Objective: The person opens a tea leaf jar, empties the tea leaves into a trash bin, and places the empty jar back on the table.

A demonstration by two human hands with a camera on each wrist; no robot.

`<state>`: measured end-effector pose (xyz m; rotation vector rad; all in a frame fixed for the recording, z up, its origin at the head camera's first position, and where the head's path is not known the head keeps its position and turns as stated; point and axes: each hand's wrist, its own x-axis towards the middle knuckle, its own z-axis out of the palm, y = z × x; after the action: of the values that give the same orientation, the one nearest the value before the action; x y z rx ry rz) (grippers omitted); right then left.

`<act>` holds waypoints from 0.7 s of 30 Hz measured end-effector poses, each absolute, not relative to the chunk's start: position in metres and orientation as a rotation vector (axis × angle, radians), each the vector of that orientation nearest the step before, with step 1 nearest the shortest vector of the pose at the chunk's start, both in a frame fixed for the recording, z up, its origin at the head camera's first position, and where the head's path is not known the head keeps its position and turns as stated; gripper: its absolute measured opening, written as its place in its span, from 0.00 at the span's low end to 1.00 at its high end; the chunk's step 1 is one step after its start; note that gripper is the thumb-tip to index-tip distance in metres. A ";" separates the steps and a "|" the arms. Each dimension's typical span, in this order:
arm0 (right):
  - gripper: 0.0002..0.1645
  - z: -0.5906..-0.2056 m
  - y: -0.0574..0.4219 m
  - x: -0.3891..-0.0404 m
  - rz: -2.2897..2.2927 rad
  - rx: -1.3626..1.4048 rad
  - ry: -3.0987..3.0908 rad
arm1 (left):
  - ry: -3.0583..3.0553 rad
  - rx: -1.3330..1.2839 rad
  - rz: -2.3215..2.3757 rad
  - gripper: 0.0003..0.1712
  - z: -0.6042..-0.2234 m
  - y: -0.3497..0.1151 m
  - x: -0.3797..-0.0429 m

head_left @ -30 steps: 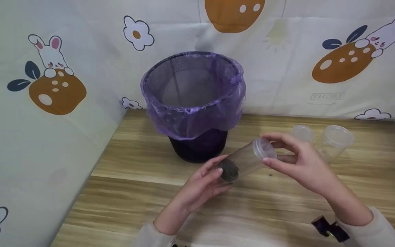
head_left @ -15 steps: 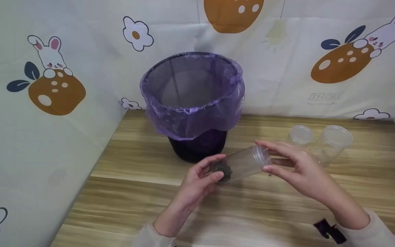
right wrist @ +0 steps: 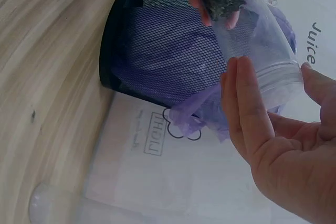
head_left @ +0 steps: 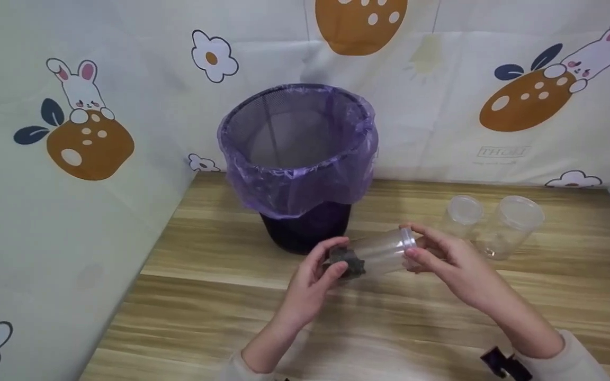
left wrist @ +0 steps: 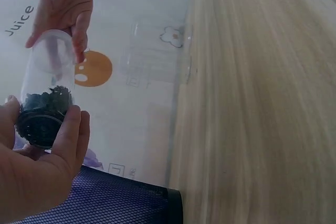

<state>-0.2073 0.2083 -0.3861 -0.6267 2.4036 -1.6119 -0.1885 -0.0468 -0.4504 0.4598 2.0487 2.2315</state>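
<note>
A clear plastic jar (head_left: 382, 253) lies nearly level between my two hands, held up over the table in front of the bin. Dark, crumbly leaf-like bits (left wrist: 50, 100) are gathered at its bottom end. My left hand (head_left: 305, 291) grips that end, its thumb over the near side and its fingers round the back. At the other end sits a clear ridged lid (right wrist: 281, 77), and my right hand (head_left: 461, 272) holds it between thumb and fingers.
A black mesh bin (head_left: 305, 227) with a purple bag (head_left: 299, 193) over its rim stands behind the jar. Two clear lidded jars (head_left: 517, 222) stand at the back right of the wood-grain table (head_left: 194, 307). A small dark speck (right wrist: 33, 115) lies on the tabletop.
The jar has tipped closer to level as its lid end came down. The dark bits inside have spread slightly toward the lid. Both hands keep their hold.
</note>
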 end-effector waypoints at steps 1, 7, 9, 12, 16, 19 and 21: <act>0.31 -0.387 0.208 -0.207 -1.619 -0.640 2.404 | 2.054 0.459 2.227 0.26 -0.449 -0.047 -0.188; 0.31 -0.392 0.202 -0.201 -1.526 -0.776 2.549 | 1.987 0.371 2.193 0.27 -0.447 -0.053 -0.190; 0.31 -0.393 0.201 -0.199 -1.480 -0.853 2.598 | 1.904 0.312 2.202 0.27 -0.447 -0.056 -0.190; 0.31 -0.393 0.200 -0.199 -1.503 -0.905 2.593 | 1.793 0.255 2.226 0.28 -0.448 -0.060 -0.190; 0.35 -0.393 0.201 -0.201 -1.590 -0.852 2.512 | 1.779 0.274 2.244 0.28 -0.448 -0.062 -0.192; 0.35 -0.392 0.200 -0.200 -1.615 -0.802 2.515 | 1.792 0.298 2.247 0.28 -0.448 -0.063 -0.192; 0.33 -0.392 0.199 -0.201 -1.643 -0.789 2.538 | 1.795 0.305 2.244 0.27 -0.448 -0.064 -0.192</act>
<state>-0.2006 0.1989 -0.3921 -0.7895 2.5381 -1.6432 -0.1923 -0.0638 -0.4479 0.3050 1.7946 2.2444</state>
